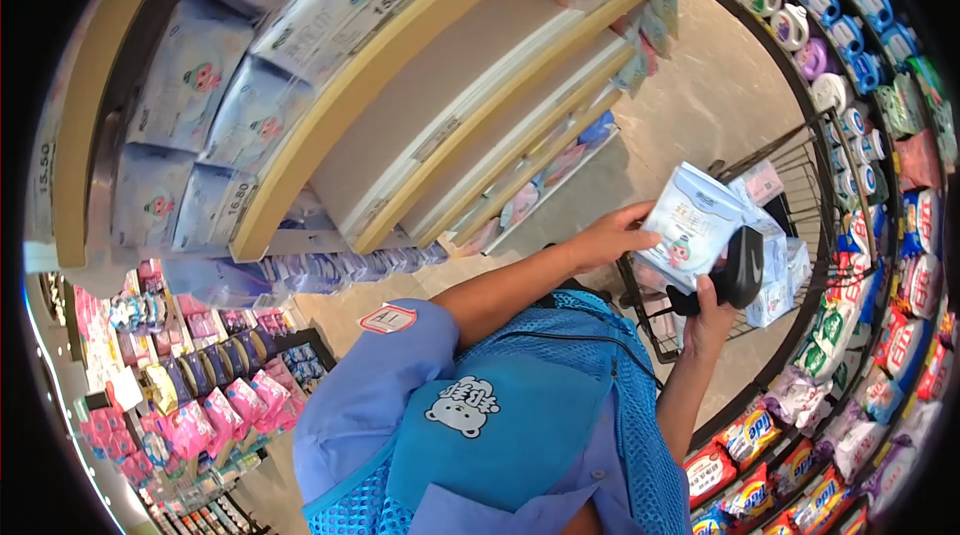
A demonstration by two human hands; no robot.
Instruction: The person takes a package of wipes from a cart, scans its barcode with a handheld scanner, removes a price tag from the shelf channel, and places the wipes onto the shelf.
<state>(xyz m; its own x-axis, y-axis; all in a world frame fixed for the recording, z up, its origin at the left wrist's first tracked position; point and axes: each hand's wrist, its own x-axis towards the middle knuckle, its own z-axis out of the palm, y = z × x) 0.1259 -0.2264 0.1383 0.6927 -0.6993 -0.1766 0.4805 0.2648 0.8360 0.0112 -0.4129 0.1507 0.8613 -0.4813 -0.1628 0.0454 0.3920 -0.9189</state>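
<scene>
Space was tiny between the pale blue cartoon pack and the black handheld scanner. The pack was up in the air in the left hand, which pinched it by its left edge. The long way of the pack ran out from the person's body, leaning a bit to the right at the far end. Its end with the little pink cartoon was the near one, and its plain top end pointed away. The right hand was just below the pack, closed on the scanner, though most of its fingers were hidden. Its thumb came up close to the pack's near end; I can't tell if it touched. The scanner's round head sat at the pack's right side and hid a little of that edge, and I can't tell if they met. So the left hand was the closer one, since it was right on the pack. Under the pack and off to its right was a wire cart, with more pale blue packs in it. The tall shelf stood to the pack's upper left, and the blue apron was to its lower left.
</scene>
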